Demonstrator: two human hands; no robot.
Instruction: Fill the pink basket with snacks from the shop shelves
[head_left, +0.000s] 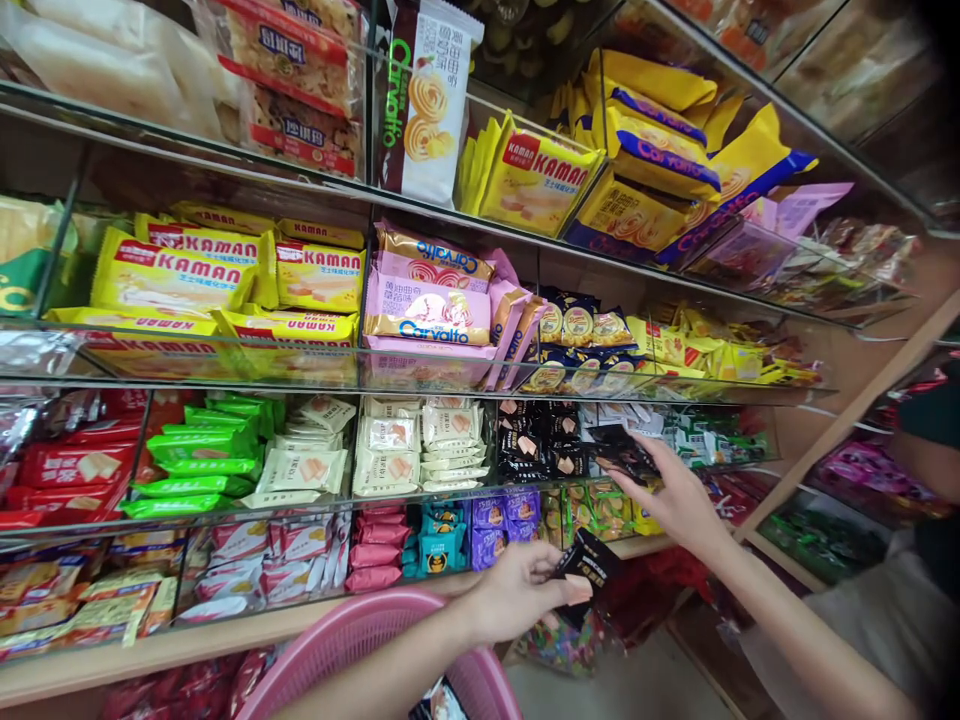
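Over the right part of a pink basket, my left hand is closed on a black snack packet with light print. My right hand reaches to the shelf and pinches another black packet between thumb and fingers. Just left of it, stacked black packets fill a clear compartment. Inside the basket, a few dark and white packets show beneath my left forearm.
Glass-fronted shelves hold yellow KAMAN packets, pink Carvalfo packs, cream packets and green packets. A wooden shelf edge runs behind the basket. At the right edge, a person stands partly in view.
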